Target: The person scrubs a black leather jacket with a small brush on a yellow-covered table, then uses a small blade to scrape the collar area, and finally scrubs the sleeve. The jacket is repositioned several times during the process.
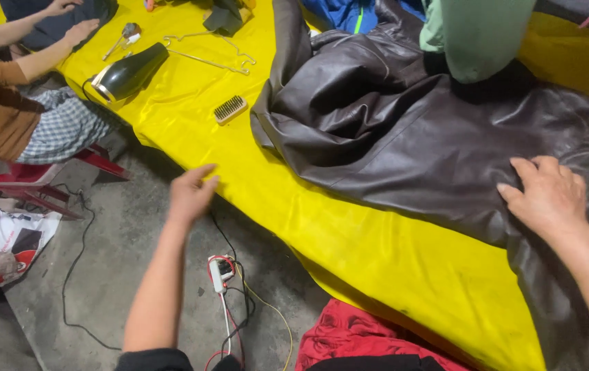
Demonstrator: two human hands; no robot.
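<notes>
Leather: 1 dark jacket under right hand; left hand empty.

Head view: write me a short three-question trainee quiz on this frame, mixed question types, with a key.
1. True or false: the right hand lies flat on the dark leather jacket.
2. Which thing lies on the yellow cloth nearest the left hand? A) the small brush B) the hair dryer C) the wire hanger
3. Fill in: the left hand holds ____.

Key:
1. True; its palm rests on the jacket near its lower edge.
2. A.
3. Nothing; it hovers open over the cloth's edge, above the floor and the power strip.
</notes>
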